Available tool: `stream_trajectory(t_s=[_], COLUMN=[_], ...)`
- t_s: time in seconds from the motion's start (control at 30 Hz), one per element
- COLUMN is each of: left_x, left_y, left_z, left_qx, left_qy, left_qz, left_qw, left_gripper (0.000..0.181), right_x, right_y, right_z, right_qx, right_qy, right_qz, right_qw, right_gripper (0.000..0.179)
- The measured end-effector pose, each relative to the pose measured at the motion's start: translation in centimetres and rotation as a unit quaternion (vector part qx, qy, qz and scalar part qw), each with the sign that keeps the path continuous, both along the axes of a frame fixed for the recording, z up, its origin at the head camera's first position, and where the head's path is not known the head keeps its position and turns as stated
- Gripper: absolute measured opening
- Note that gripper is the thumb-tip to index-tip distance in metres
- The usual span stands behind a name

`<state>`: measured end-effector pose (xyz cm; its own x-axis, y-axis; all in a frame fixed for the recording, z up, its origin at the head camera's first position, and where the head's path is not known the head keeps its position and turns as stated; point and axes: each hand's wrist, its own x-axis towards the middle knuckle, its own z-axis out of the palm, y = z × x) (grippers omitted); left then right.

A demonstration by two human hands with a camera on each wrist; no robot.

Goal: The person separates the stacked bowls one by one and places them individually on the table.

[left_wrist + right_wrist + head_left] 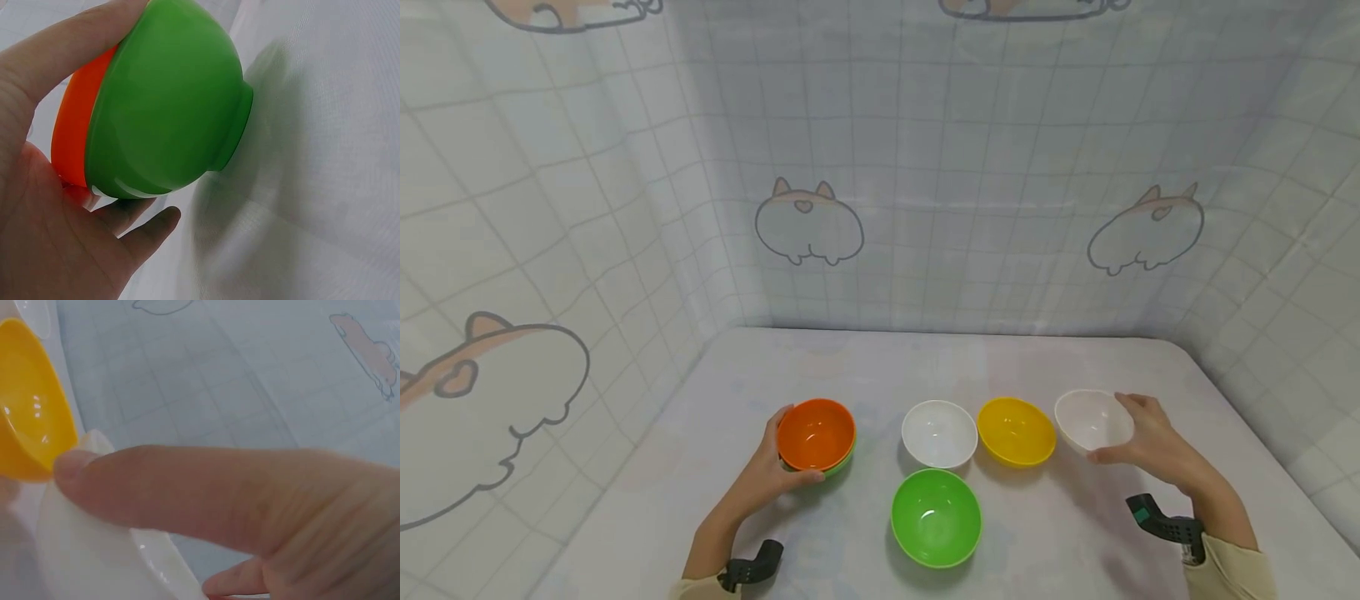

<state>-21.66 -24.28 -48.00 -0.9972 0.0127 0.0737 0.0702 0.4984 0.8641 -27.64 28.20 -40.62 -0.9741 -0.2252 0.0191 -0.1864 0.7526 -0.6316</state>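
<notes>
On the left, my left hand (772, 461) grips an orange bowl (816, 434) nested in a green bowl (169, 100). Its thumb lies along the rims in the left wrist view; some fingers are partly hidden behind the bowls. Whether the lower bowl's foot touches the table I cannot tell. At the right, my right hand (1156, 443) holds a white bowl (1092, 421) by its side, thumb near and fingers at the far rim. Beside that bowl sits a yellow bowl (1017, 432), very close to it or touching.
Another white bowl (939, 434) stands left of the yellow one. A second green bowl (936, 518) is in front of it, nearer to me. The white-covered table (1037, 533) is bordered by a patterned cloth wall (955, 250) at the back and sides.
</notes>
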Motion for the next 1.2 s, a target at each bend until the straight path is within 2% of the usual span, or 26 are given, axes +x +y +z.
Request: stream_trajectory(t_s=[0.2, 0.47, 0.77, 1.2], left_x=[-0.2, -0.2, -0.2, -0.3], left_y=[0.0, 0.0, -0.1, -0.2], left_z=[0.1, -0.1, -0.3, -0.5], left_qx=[0.002, 0.003, -0.005, 0.005], left_qy=[-0.007, -0.003, -0.002, 0.009], left_qz=[0.001, 0.001, 0.008, -0.003], left_qw=[1.0000, 1.0000, 1.0000, 0.9999], left_gripper=[0.113, 0.112, 0.115, 0.114], right_x=[-0.2, -0.9, -1.1, -0.9], right_y=[0.5, 0.7, 0.3, -0.1], right_z=[-0.5, -1.4, -2.0, -2.1], right_qx=[0.003, 0.013, 0.025, 0.039], right_qy=[-0.015, -0.045, -0.048, -0.051], right_qz=[0.013, 0.003, 0.001, 0.004], right_qw=[0.9998, 0.9989, 0.9985, 0.9979], right_gripper=[0.105, 0.111, 0.112, 0.110])
